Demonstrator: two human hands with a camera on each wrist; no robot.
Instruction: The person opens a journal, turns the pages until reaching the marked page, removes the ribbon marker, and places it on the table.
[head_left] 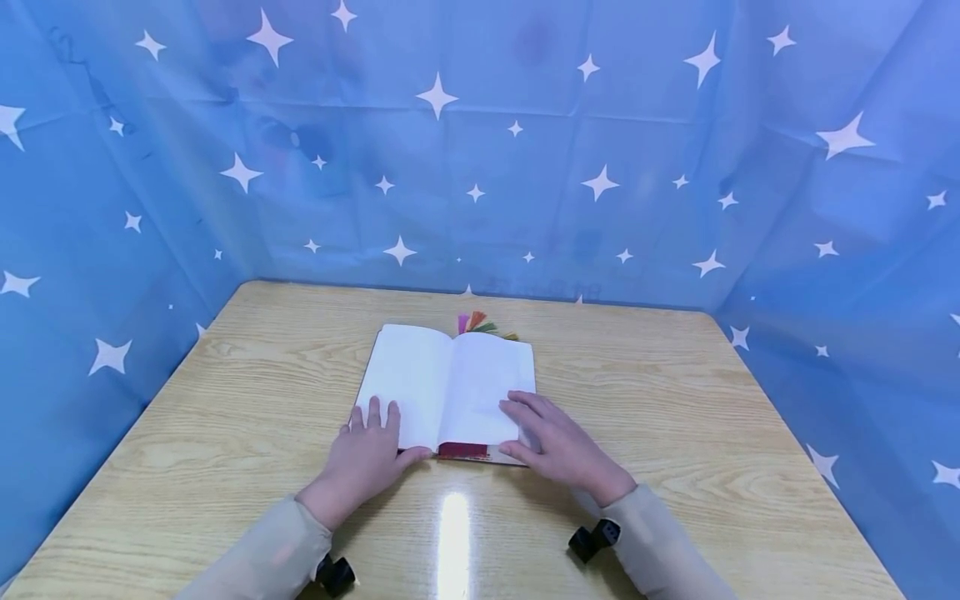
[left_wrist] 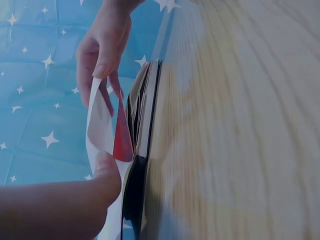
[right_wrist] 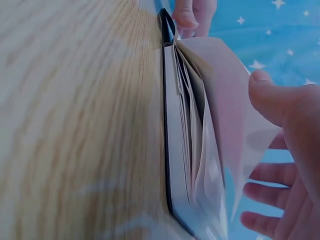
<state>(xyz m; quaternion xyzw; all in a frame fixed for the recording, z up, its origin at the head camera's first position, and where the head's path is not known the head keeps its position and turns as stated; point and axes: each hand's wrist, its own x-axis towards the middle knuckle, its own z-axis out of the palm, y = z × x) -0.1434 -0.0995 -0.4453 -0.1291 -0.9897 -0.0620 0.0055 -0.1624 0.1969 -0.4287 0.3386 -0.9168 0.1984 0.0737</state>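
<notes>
An open book with blank white pages and a dark cover lies on the wooden table. My left hand rests on the lower left page with fingers straight, its thumb along the bottom edge near the spine. At the right edge, my right hand pinches a page between thumb and fingers. That page stands raised off the stack beneath it in both wrist views. Under it shows a dark red sheet; in the left wrist view a red piece stands between the pages.
Coloured tassels stick out past the book's top edge. The light wood table spreads around the book, with a bright reflection near its front. A blue curtain with white stars surrounds the table's back and sides.
</notes>
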